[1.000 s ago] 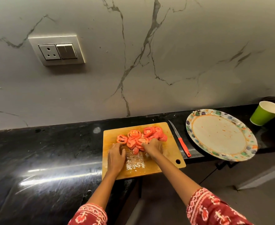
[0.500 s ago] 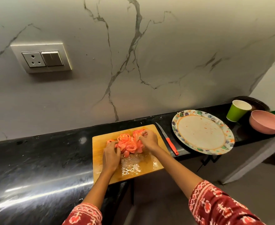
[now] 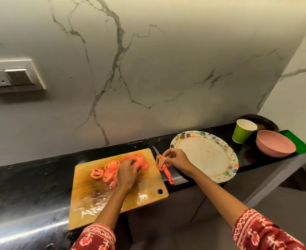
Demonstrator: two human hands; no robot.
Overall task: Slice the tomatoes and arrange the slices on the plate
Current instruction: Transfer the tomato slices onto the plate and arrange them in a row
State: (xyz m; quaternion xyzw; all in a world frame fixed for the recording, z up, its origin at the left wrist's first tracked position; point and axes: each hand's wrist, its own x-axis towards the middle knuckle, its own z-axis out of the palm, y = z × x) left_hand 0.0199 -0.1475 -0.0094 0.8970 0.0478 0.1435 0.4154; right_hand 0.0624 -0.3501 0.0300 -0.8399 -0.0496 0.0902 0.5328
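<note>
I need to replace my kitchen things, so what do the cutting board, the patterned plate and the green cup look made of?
Cutting board: apparently wood or bamboo, tan with faint grain, wet sheen. Plate: probably paper or melamine, with a matte centre and thin printed rim; the view cannot settle which. Green cup: likely paper, with a thin rolled rim and white inside.
</note>
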